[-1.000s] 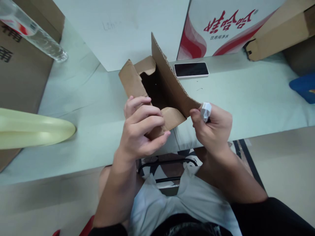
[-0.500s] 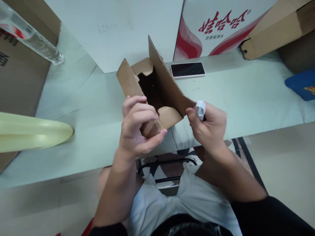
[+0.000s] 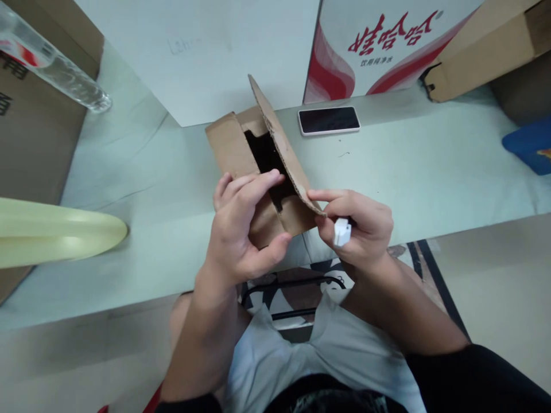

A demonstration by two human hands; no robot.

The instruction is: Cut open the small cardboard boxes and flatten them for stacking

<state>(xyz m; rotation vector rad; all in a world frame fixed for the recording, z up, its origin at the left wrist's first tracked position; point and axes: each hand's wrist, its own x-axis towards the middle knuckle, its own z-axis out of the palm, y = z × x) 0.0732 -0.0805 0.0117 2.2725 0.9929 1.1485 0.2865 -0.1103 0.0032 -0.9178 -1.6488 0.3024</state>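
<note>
A small brown cardboard box sits on the table in front of me, partly open, its inside dark. My left hand rests on its left flap, thumb and fingers apart, fingertips over the opening. Between the thumb and fingers of my right hand is the lower corner of the long right flap, which leans up and over the opening. That same hand also wraps around a small object with a white faceted end; the rest of it is hidden in my palm.
A phone lies behind the box, before white cartons. To the left are a pale yellow-green curved object, a clear plastic bottle and a large carton. At right stand an open carton and a blue object.
The long flap has swung left and down over the opening, and the left and end flaps have folded inward. My right hand has shifted slightly down; my left fingers have spread.
</note>
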